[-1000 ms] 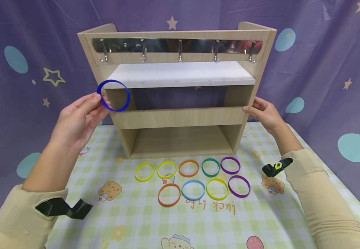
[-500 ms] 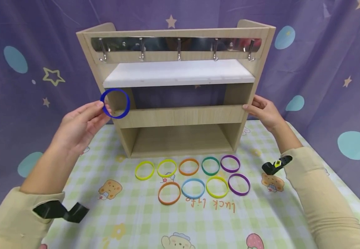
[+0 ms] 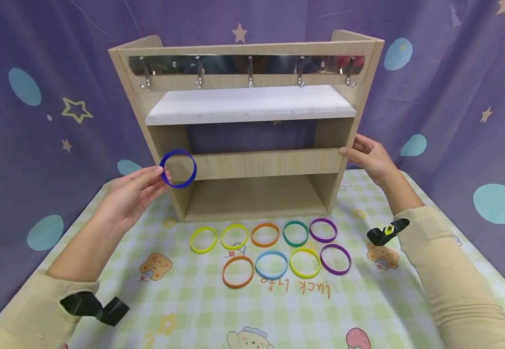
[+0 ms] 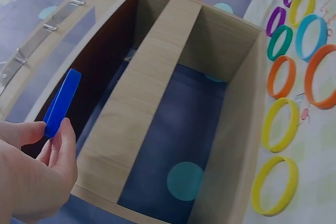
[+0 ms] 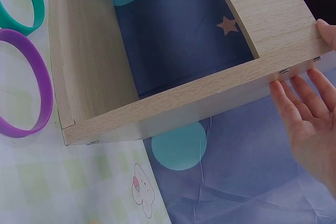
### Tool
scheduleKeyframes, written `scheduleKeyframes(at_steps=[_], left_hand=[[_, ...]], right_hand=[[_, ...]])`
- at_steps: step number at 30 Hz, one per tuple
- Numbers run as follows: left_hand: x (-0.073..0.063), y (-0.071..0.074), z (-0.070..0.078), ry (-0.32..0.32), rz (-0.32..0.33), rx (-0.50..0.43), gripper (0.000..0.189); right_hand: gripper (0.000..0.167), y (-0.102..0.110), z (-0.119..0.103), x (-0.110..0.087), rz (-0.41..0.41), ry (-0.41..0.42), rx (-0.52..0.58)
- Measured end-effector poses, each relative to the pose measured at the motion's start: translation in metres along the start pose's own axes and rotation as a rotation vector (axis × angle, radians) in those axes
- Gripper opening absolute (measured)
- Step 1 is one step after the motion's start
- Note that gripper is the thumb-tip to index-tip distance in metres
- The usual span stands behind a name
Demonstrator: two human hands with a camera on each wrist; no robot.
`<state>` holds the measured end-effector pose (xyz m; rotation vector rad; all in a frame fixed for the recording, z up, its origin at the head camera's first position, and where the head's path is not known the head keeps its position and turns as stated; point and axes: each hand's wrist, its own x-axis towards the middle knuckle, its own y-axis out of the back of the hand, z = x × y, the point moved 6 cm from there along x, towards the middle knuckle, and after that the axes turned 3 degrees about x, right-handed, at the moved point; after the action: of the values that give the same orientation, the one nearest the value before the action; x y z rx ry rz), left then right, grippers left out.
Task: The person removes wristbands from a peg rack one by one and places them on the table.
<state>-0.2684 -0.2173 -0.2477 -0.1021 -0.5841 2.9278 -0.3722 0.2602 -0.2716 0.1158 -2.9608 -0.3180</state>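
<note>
A blue silicone wristband [image 3: 178, 168] is pinched between the thumb and fingers of my left hand [image 3: 128, 196], in front of the left side of a wooden shelf unit [image 3: 252, 164]. In the left wrist view the blue band [image 4: 63, 102] appears nearly edge-on above the fingertips. My right hand [image 3: 375, 160] grips the unit's right side panel, thumb at the front edge and fingers on the outer face [image 5: 310, 114]. A metal rail with several hooks [image 3: 250, 72] runs across the unit's top, bare of bands.
Several wristbands lie in two rows before the unit, among them yellow [image 3: 203, 240], orange [image 3: 238, 272], green [image 3: 295, 233], light blue [image 3: 271, 265] and purple [image 3: 336, 259]. A white board [image 3: 252, 104] forms the upper shelf. Beneath is a checked tablecloth [image 3: 191, 310]; a purple curtain [image 3: 52, 145] hangs behind.
My left hand has moved down and to the right with the blue wristband, from near the white shelf to the level of the lower crossbar. My right hand stays on the side panel.
</note>
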Motion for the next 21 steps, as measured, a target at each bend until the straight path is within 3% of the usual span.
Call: scheduleKeyframes(at_steps=[9,16,21], left_hand=[[0.000,0.003,-0.017,0.053,-0.019,0.130,0.013],[-0.003,0.008,-0.034,0.126,-0.008,0.227,0.008],[-0.004,0.010,-0.046,0.162,-0.046,0.330,0.008]], right_hand=[[0.066,0.000,0.001,0.000,-0.004,0.028,0.094],[0.066,0.000,0.002,0.000,0.003,0.027,0.074],[0.065,0.001,0.004,0.002,0.005,0.021,0.036]])
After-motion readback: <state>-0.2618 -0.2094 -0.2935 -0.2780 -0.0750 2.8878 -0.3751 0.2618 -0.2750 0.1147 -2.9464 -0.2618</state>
